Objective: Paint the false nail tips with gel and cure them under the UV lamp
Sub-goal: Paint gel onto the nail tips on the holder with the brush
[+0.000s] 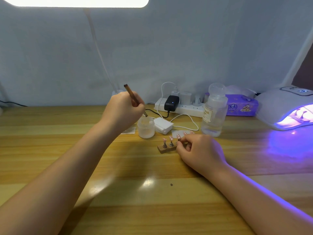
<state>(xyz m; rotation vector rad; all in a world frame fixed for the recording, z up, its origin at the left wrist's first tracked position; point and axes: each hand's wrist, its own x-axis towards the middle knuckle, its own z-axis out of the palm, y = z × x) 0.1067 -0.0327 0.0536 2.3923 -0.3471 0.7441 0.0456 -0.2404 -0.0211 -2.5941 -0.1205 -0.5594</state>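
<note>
Wooden table carried the nail tips on their block, steadied by the right hand, grip pinching its end; left hand, grip pinching the brush, loaded gel from the jar; UV lamp glowed right.

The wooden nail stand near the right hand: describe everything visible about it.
The wooden nail stand is a small, low block of light brown wood lying flat on the table, in front of the frosted jar. Grey metal pegs rise from its top, each carrying a pinkish false nail tip. Two pegs show clearly; the right hand covers the block's right end, its fingertips pinching something there, so the full peg count cannot be told.
</note>
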